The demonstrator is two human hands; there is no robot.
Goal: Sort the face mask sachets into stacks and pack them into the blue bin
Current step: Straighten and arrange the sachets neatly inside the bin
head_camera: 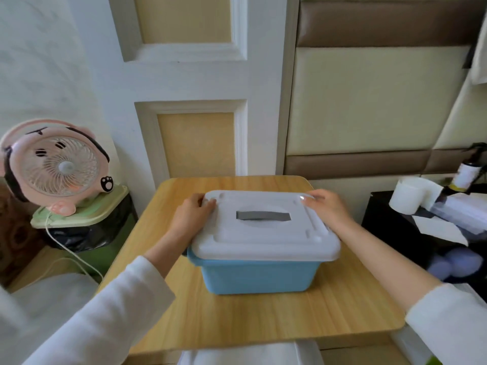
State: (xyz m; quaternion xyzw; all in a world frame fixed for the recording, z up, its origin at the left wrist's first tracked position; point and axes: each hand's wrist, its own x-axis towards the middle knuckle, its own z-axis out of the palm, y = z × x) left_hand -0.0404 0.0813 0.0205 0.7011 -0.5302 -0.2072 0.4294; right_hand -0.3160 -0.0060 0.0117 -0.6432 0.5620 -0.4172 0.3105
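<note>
Risks first. Lid [263,227] looks slightly skewed on the bin [259,276], with blue rim peeking out at the near left. If I work it from the far corners only, one side could seat crooked or pop. The bin looks light and the table [263,317] smooth, so an uneven push could slide it toward me. No sachets in sight; the lid is opaque, so I can't tell if they're inside.

Left hand [191,216]: fingers curled over the lid's far-left corner, gripping it. Right hand [326,206]: fingers laid fairly straight over the far-right corner, thumb hidden, so I can't tell grip from press. Bin sits mid-table, lidded.
</note>
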